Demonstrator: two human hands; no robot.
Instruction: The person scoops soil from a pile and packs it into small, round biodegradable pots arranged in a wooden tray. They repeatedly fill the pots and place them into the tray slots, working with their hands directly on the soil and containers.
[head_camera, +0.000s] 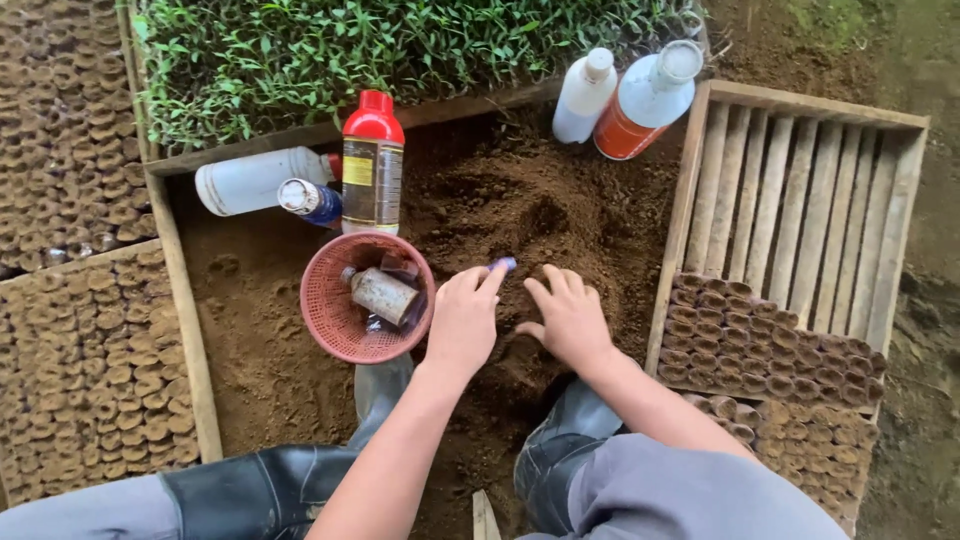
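My left hand (465, 320) rests palm down on the heap of brown soil (520, 200), and a small purple-blue piece (502, 264) shows at its fingertips. My right hand (570, 318) lies flat on the soil just beside it, fingers spread, holding nothing. A red mesh basket (330, 325) stands right next to my left hand, with a dirty cylinder (384, 295) lying inside. My knees in black rubber boots are at the bottom of the view.
A red-capped bottle (372, 165) stands behind the basket, with a white bottle (255, 180) and a blue one (310, 200) lying beside it. Two more bottles (620, 95) lean at the back. A wooden slatted tray (800, 190) with several rolled soil pots is on the right; seedlings (380, 45) grow beyond.
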